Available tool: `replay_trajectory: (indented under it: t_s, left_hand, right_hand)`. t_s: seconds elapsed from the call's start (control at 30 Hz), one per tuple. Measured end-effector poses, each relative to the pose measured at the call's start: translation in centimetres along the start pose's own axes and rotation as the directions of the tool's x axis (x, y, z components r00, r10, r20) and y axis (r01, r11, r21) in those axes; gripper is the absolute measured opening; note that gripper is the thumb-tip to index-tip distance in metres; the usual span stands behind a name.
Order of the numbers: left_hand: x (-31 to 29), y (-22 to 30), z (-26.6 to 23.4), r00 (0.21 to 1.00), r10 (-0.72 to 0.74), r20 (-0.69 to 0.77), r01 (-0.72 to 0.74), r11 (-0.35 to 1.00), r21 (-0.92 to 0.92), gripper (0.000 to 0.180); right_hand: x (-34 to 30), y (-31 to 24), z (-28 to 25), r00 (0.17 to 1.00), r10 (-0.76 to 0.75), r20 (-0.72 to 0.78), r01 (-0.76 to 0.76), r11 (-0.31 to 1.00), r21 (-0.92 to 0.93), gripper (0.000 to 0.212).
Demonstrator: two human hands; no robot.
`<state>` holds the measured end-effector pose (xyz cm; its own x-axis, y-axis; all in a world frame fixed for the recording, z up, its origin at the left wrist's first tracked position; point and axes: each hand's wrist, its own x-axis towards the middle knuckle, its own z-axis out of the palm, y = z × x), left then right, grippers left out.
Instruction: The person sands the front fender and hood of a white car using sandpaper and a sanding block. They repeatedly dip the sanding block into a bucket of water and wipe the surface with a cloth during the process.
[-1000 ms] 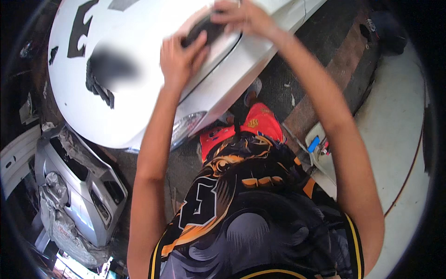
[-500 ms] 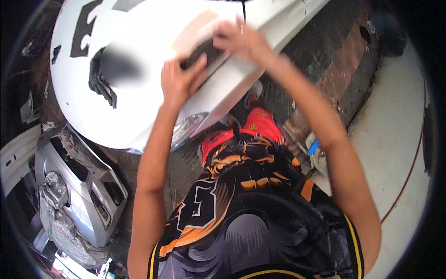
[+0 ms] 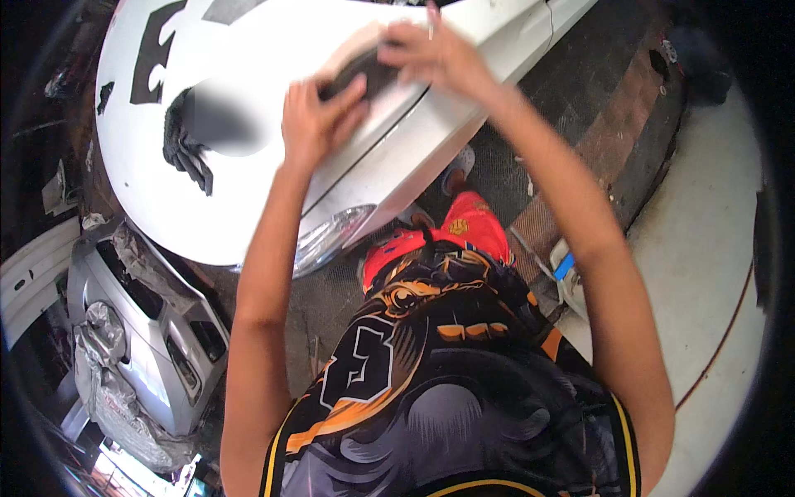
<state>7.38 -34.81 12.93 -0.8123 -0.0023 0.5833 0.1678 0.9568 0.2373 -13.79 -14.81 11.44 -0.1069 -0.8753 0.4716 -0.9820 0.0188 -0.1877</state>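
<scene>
Both hands are on a dark, flat, elongated block [image 3: 366, 73] on a white car's hood [image 3: 248, 199]. My left hand [image 3: 313, 123] grips its near-left end, thumb on top. At its far-right end is my right hand [image 3: 439, 60], with fingers curled over it and smeared by motion. What the block is made of is too blurred to tell. A pale peach patch [image 3: 356, 43] on the white paint shows just beyond it. Below the hands runs the seam between hood and fender, above a clear headlight [image 3: 331, 238].
A dark knitted glove [image 3: 184, 145] lies on the hood beside a blurred dark shape. Black cut-out shapes [image 3: 153, 58] mark the hood's far left. A silver bumper [image 3: 153, 364] with crumpled grey sheeting stands at left. Along the right is a large pale panel [image 3: 704, 215].
Both hands and the block have shifted slightly up and away over the peach patch, covering more of it. More of the hood seam now shows below them.
</scene>
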Motion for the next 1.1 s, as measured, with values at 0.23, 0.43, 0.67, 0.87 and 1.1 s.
replay_trajectory:
  t_s: [0.23, 0.43, 0.67, 0.87, 1.1]
  left_hand:
    - [-5.0, 2.9, -1.5, 0.995, -0.049, 0.083, 0.052, 0.998, -0.03, 0.053]
    - [2.4, 0.8, 1.6, 0.995, -0.034, -0.097, 0.035, 0.999, 0.009, 0.047]
    - [-0.6, 2.8, 1.4, 0.996, -0.067, -0.067, 0.067, 0.998, 0.003, 0.048]
    - [-4.6, 4.2, 0.9, 0.997, -0.078, 0.015, 0.078, 0.997, -0.003, 0.052]
    - [2.6, 3.3, 2.6, 0.993, -0.064, -0.097, 0.069, 0.997, 0.047, 0.051]
  right_hand:
    - [-3.8, -5.9, 1.5, 0.998, 0.045, -0.054, -0.039, 0.994, 0.106, 0.062]
    - [1.4, 3.1, -1.8, 0.934, 0.257, 0.247, -0.356, 0.713, 0.604, 0.042]
    - [-0.7, 1.0, -0.7, 0.998, -0.061, 0.01, 0.057, 0.97, 0.234, 0.055]
    - [-4.8, -2.8, 1.5, 0.989, -0.034, -0.146, 0.049, 0.994, 0.097, 0.052]
    - [1.0, 4.4, -2.7, 0.924, 0.197, 0.328, -0.381, 0.55, 0.743, 0.042]
